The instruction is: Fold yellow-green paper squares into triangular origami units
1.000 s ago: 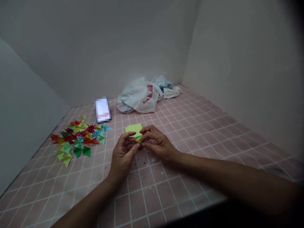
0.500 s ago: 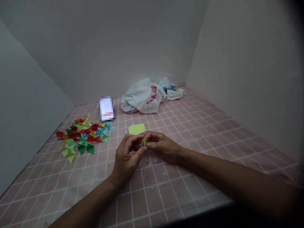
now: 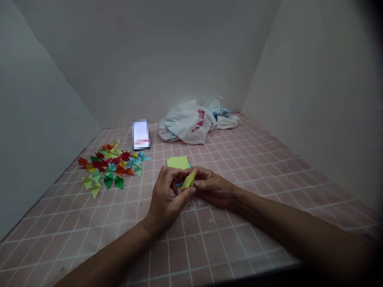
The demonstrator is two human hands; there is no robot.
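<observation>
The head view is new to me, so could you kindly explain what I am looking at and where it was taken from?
There is no machine here: these are a person's two bare hands, seen by a camera worn on that person's head, looking forward and down. The left hand and the right hand together hold a small yellow folded paper by their fingers. Just beyond them, on a pink surface with white grid lines, lies a small stack of paper with a yellow-green sheet on top. To the left is a spread of folded paper pieces in several colours. Farther back are a lit screen, too blurred to read, and a white plastic bag with red markings.
</observation>
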